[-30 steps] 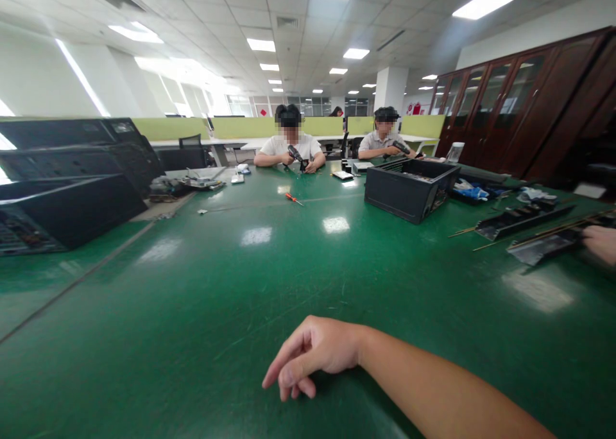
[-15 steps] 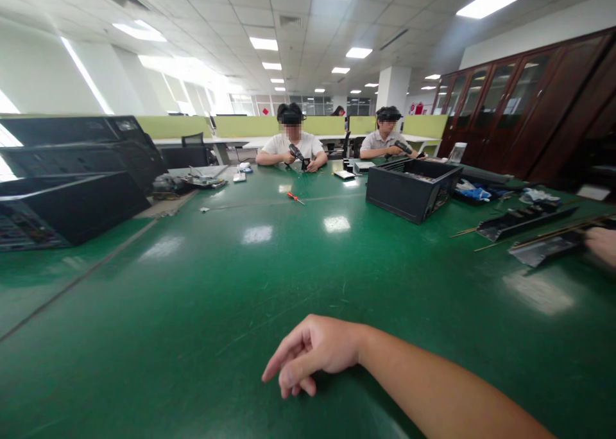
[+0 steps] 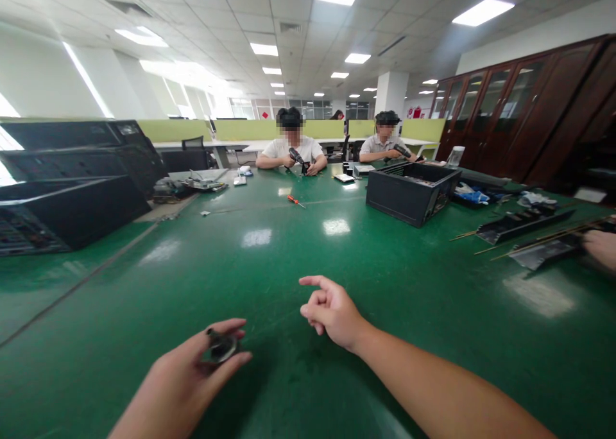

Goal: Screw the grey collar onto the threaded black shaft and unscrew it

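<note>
Dark-grey pc. point(image 3: 224, 348) in pinch grip of L hand point(image 3: 192, 363) — R hand point(image 3: 337, 316) free, index out, rest loosely curled.

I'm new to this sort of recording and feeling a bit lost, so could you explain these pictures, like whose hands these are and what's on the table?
There's no machine here: these are a person's bare hands. The view comes from a camera worn on that person's head, looking forward and down. The left hand holds a small dark round thing, too blurred to name. The right hand holds nothing I can see; its index finger is stretched out. On the green table lie an orange-handled screwdriver, an open black box and, nearer the right edge, metal strips. Another person's hand shows beside those strips. Across the table, a person in white holds what looks like a drill.
</note>
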Demonstrator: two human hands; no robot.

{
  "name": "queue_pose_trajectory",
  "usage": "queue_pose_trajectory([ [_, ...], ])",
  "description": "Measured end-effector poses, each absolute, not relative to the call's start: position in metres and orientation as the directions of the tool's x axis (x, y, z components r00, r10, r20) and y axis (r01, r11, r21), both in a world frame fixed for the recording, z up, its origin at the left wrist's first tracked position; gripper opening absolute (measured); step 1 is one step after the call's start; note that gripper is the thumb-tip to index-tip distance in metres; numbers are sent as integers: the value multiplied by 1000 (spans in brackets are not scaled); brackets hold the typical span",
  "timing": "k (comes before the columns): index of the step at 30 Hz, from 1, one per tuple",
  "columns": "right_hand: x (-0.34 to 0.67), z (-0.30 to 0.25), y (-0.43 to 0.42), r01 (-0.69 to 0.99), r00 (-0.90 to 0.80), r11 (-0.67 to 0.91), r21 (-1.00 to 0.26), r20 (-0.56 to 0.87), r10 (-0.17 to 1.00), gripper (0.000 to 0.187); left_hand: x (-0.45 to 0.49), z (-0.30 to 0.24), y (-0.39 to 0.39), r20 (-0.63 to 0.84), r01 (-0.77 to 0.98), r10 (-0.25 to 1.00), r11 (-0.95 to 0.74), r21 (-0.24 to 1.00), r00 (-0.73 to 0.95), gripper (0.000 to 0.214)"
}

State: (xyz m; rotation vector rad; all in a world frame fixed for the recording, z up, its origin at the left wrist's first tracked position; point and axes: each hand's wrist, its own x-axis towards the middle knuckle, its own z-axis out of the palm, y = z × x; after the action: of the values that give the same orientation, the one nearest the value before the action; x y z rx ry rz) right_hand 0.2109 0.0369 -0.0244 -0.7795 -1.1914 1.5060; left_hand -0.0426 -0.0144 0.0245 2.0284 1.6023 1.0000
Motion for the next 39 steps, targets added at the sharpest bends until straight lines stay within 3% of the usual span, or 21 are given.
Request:
queue_pose_trajectory([
  [3, 217, -27, 46, -404, -127, 62, -913, 124, 984, 49, 14, 19, -6, 165, 664, 927, -358, 657, 336, 28],
  [6, 219, -31, 51, -482, -75, 51, -875, 99, 992, 41, 45, 10, -14, 62, 607, 899, -343, 717, 434, 46],
  [8, 219, -34, 53, -507, -119, 14, -862, 86, 989, 38, 45, 4, -18, 81, 597, 886, -373, 710, 457, 37],
  [11, 219, -37, 52, -479, -236, -17, -878, 110, 965, 46, 30, -3, -16, 262, 580, 854, -502, 641, 450, 22],
  [15, 221, -35, 44, -331, -356, 91, -939, 213, 910, 46, 13, -8, -3, 477, 546, 762, -647, 533, 438, 24],
  [17, 223, -33, 38, -142, -393, 228, -963, 266, 880, 37, 11, -10, 0, 506, 556, 748, -661, 505, 430, 26],
  [22, 225, -27, 26, 126, -407, 435, -891, 354, 842, 33, 13, -14, -1, 534, 561, 775, -621, 547, 337, 28],
  [26, 223, -26, 22, 285, -427, 531, -798, 391, 816, 24, 13, -17, -1, 453, 594, 862, -491, 637, 228, 37],
  [31, 221, -29, 19, 358, -437, 604, -712, 444, 782, 19, 15, -16, -1, 382, 589, 890, -453, 669, 250, 18],
  [39, 220, -29, 17, 383, -422, 662, -644, 515, 746, 10, 15, -16, -4, 399, 568, 869, -494, 658, 293, 17],
])
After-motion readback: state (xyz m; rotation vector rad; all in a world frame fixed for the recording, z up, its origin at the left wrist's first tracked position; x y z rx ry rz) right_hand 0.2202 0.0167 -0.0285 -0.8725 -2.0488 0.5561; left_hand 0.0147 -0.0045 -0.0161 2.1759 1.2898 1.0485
